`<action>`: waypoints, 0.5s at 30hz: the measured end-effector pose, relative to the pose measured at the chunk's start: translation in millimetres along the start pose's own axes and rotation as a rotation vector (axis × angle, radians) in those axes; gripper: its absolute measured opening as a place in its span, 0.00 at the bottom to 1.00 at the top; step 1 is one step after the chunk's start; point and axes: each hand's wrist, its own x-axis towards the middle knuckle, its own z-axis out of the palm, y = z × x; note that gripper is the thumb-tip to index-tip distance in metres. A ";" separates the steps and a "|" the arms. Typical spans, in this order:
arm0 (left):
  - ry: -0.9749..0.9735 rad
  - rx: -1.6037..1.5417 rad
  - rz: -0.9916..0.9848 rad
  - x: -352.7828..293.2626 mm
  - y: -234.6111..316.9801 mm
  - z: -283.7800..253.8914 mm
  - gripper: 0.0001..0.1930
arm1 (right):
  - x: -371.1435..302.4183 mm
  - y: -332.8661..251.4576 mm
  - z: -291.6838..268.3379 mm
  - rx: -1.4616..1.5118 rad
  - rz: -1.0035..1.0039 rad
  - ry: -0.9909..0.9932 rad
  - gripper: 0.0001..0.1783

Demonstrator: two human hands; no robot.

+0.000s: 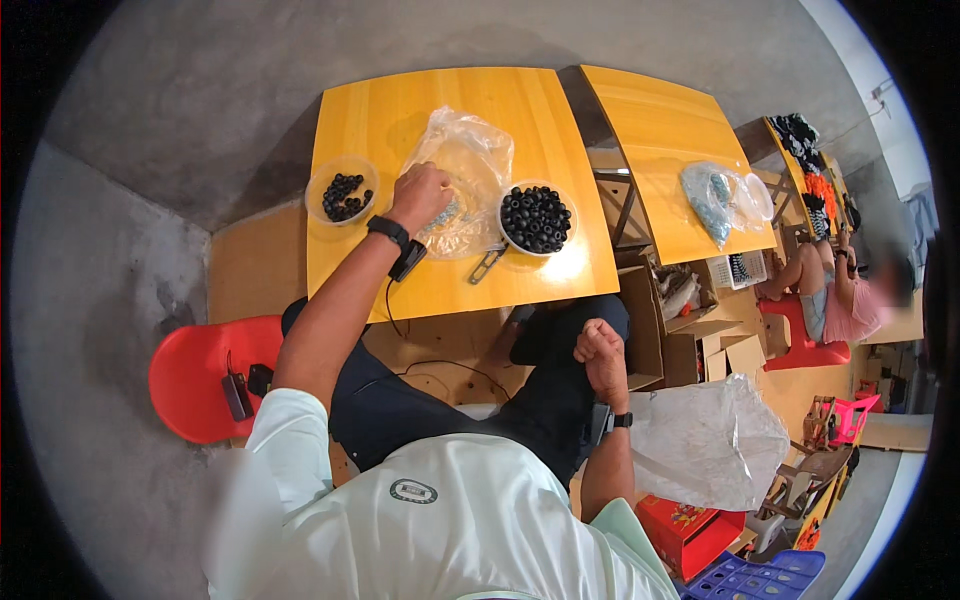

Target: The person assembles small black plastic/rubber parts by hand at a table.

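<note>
My left hand point(422, 195) is over the yellow table, its fingers closed and pointing down at a clear plastic bag point(470, 150). Small bluish pieces show in the bag beside the fingers; whatever the fingers hold is hidden. To the left of that hand is a clear round tub point(318, 205) with some black bead-like rings point(346, 197). A second round tub point(512, 243), right of the bag, is heaped with similar black rings point(537, 218). My right hand point(603, 355) is raised near my right knee, off the table, with its fingers curled together; its contents cannot be made out.
A small dark tool point(487, 264) lies by the fuller tub. Another yellow table point(670, 130) at right bears a bag of bluish pieces point(712, 200). Cardboard boxes point(640, 320) and a white sack point(710, 440) are at my right, a red chair point(190, 375) left. Someone point(850, 310) sits far right.
</note>
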 end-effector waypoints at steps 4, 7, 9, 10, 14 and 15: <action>-0.407 0.053 -0.193 22.4 9.0 15.0 0.05 | 2.0 2.5 -6.2 0.148 -0.043 -0.015 0.08; -0.310 0.152 -0.120 28.5 3.9 24.8 0.06 | 0.1 5.6 -6.8 0.133 -0.054 -0.051 0.09; -0.326 0.186 -0.065 31.4 6.7 28.3 0.06 | -2.0 5.1 -8.0 0.142 -0.079 -0.052 0.09; -0.339 0.221 -0.013 34.3 9.5 26.5 0.07 | -2.3 4.6 -8.0 0.149 -0.085 -0.050 0.09; -0.415 0.193 -0.066 42.0 14.4 18.7 0.07 | -3.0 3.7 -6.1 0.206 -0.080 -0.025 0.07; -0.393 0.090 -0.108 42.6 11.1 14.3 0.07 | -2.9 3.7 -4.8 0.198 -0.070 -0.022 0.07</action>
